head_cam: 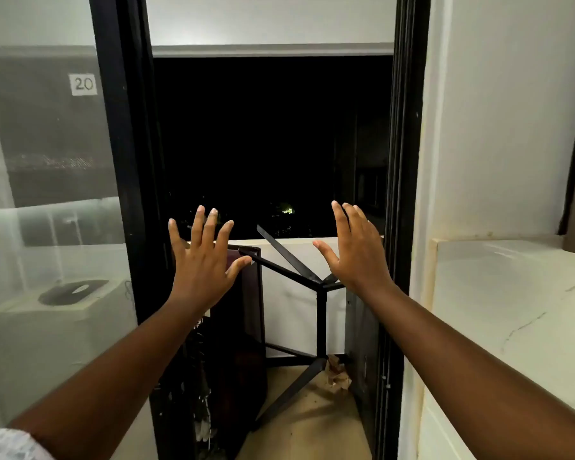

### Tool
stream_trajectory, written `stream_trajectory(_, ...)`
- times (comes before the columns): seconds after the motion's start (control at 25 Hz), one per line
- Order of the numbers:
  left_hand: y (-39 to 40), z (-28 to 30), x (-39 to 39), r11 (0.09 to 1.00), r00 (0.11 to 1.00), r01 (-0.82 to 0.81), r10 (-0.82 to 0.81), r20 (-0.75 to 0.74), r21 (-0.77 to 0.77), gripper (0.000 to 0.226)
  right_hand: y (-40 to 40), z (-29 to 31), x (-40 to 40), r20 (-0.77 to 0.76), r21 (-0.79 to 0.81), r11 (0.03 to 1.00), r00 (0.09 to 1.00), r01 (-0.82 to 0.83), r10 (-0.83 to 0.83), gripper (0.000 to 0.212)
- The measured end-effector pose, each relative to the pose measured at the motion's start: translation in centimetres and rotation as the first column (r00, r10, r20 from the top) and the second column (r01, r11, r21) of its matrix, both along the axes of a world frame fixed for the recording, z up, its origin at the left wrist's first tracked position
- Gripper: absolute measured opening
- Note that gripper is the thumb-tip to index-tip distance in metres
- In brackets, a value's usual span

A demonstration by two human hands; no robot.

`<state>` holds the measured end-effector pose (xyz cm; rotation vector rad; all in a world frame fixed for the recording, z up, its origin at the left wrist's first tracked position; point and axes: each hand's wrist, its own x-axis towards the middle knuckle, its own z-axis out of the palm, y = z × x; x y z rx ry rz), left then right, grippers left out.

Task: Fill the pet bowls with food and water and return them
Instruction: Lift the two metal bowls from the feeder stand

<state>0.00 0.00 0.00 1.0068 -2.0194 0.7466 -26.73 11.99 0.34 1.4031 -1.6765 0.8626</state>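
Note:
No pet bowl, food or water is in view. My left hand [203, 260] is raised in front of me with its fingers spread and straight, holding nothing. My right hand [356, 250] is raised the same way a little to the right, palm forward, fingers straight, also holding nothing. Both hands hover in an open doorway that leads onto a dark balcony.
A black sliding door frame [127, 194] stands at the left with a glass pane [47, 227] beside it. A black metal stand [319, 310] lies tilted on the balcony floor against a white parapet [299, 254]. A pale stone counter [512, 293] runs along the right.

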Motion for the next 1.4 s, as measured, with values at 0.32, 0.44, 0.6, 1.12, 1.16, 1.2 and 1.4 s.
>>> stream_trajectory(0.32,-13.4,-8.4,-4.3,0.972,1.0,0.024,-0.022,-0.014,0.235,0.077,-11.6,-9.5,-3.1,0.18,0.196,0.978,0.978,0.073,-0.109,0.076)
stream_trajectory(0.44,-17.3,-13.9,-6.8,0.934,0.997,0.071,-0.079,0.009,0.349,0.078,-14.8,-15.4,-4.4,0.251,0.289,0.952,0.951,0.103,-0.179,0.075)
stream_trajectory(0.6,-20.4,-22.0,-10.2,0.855,0.995,0.071,-0.097,0.023,0.513,0.077,-17.9,-23.8,-6.8,0.292,0.359,0.928,0.933,0.097,-0.21,0.071)
stream_trajectory(1.12,-24.0,-46.3,-20.3,0.348,0.985,-0.165,0.011,0.172,0.923,0.074,-24.2,-47.9,-15.0,0.569,0.685,0.726,0.665,-0.058,-0.484,0.066)
stream_trajectory(1.16,-23.9,-48.2,-20.4,0.285,0.985,-0.171,0.027,0.171,0.943,0.074,-24.3,-49.8,-15.0,0.588,0.702,0.706,0.63,-0.086,-0.507,0.065)
stream_trajectory(1.2,-23.7,-49.7,-20.4,0.235,0.985,-0.174,0.051,0.166,0.956,0.075,-23.9,-51.4,-14.8,0.604,0.712,0.695,0.593,-0.1,-0.533,0.065)
stream_trajectory(1.4,-25.0,-60.4,-21.2,-0.185,0.939,-0.02,0.334,0.082,0.982,0.083,-24.0,-60.5,-15.0,0.618,0.753,0.646,0.465,-0.12,-0.634,0.053)
